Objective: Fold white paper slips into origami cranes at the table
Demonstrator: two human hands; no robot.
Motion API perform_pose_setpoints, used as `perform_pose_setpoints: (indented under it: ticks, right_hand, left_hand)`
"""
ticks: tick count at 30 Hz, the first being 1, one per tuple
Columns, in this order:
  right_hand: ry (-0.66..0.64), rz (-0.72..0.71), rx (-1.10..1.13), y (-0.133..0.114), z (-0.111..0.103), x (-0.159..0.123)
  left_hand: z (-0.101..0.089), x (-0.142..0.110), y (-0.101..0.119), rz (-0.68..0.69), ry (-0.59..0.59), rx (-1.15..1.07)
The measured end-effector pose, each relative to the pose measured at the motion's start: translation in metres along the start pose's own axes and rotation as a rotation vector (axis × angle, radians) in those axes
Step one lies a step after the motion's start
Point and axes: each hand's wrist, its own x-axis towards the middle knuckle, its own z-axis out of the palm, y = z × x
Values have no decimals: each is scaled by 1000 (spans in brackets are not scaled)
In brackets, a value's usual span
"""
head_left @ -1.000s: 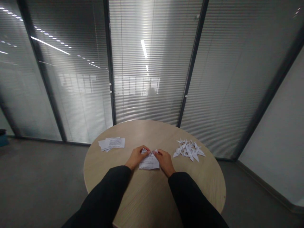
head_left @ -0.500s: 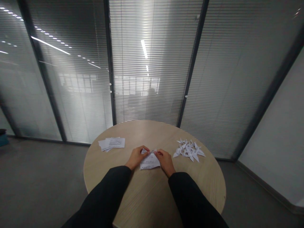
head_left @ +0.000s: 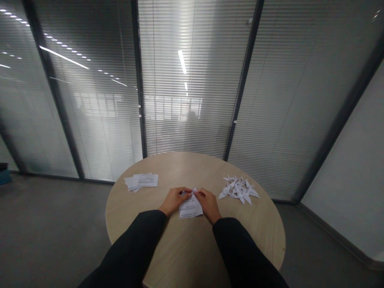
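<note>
A printed sheet of paper (head_left: 191, 208) lies between my hands over the middle of the round table. My left hand (head_left: 175, 199) pinches its far edge from the left, thumb and fingers closed together. From the right, my right hand (head_left: 207, 203) pinches the same far edge, close to the left fingertips. A small pointed bit of the paper sticks up between the two hands. How the far edge is folded is partly hidden by the fingers.
A loose stack of printed paper sheets (head_left: 145, 180) lies at the table's left. A pile of folded white paper cranes (head_left: 238, 189) sits at the right. The round wooden table (head_left: 186, 164) stands before glass panels with blinds (head_left: 189, 136).
The sheet has turned and shifted slightly toward the right and nearer to me. My left fingers have moved right, closer to my right hand, which stays nearly in place.
</note>
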Motion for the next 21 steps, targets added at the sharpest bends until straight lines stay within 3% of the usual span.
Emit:
perform_pose_setpoints:
  ticks: [9, 21]
  right_hand:
    - [-6, -4, 4, 3, 1, 1]
    - [8, -13, -32, 1, 0, 2]
  left_hand:
    - [0, -2, 2, 33, 1, 52]
    - [1, -7, 0, 135, -67, 311]
